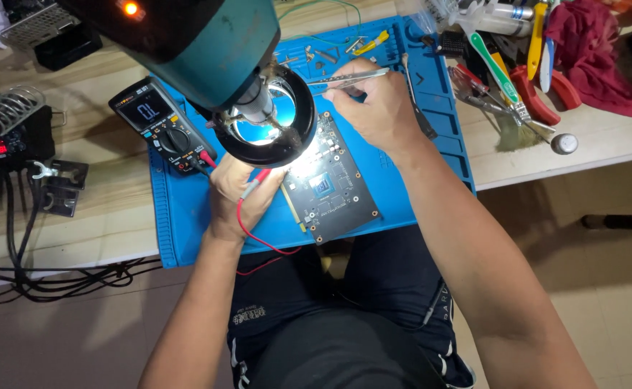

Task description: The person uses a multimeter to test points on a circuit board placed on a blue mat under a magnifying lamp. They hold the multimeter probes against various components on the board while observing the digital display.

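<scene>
A dark circuit board (334, 184) with a square chip in its middle lies on a blue work mat (186, 209). My left hand (240, 194) rests at the board's left edge and grips a red multimeter probe (257, 181) whose red lead loops down toward my lap. My right hand (374, 108) hovers over the board's far end, pinching metal tweezers (345, 78) that point left toward a microscope's ring light (265, 126). The teal microscope head (208, 43) hides part of the board.
A black multimeter (161, 122) with a lit display lies on the mat's left. A soldering station (2, 137) and cables sit far left. Screwdrivers, a brush (507, 94) and a red cloth (593, 50) crowd the table at right. Small screws lie on the mat's far edge.
</scene>
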